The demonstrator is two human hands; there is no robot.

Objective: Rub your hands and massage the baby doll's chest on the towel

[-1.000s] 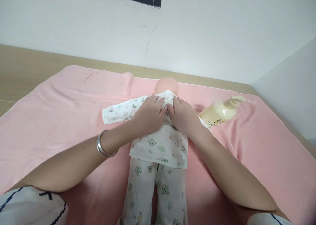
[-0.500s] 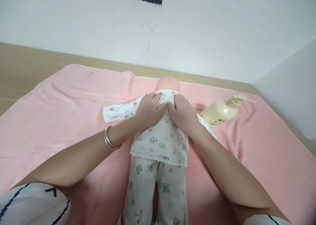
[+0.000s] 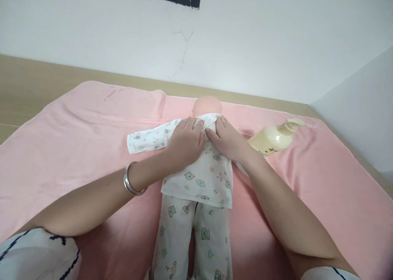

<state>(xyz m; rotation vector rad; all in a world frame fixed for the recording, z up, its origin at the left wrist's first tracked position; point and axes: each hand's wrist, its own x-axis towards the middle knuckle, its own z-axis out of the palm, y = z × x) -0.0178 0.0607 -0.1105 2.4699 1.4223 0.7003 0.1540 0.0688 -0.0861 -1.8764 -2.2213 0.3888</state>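
A baby doll [image 3: 207,105] lies on its back on a pink towel [image 3: 76,141], dressed in a white shirt [image 3: 202,175] and trousers [image 3: 193,239] printed with small bears. My left hand [image 3: 186,141] and my right hand [image 3: 229,141] rest side by side on the doll's chest, just below the neck. The fingers of both hands press on the shirt's collar, thumbs meeting at the middle. The doll's left-side sleeve [image 3: 147,140] sticks out flat on the towel. A silver bangle [image 3: 132,181] sits on my left wrist.
A cream pump bottle [image 3: 273,137] lies on its side on the towel, right of the doll. The towel covers a wooden surface [image 3: 27,83] that meets a white wall at the back and right.
Both hands stay on the doll's upper chest; they shifted slightly up toward the collar and back, smoothing the shirt. The doll and the bottle lie as before.
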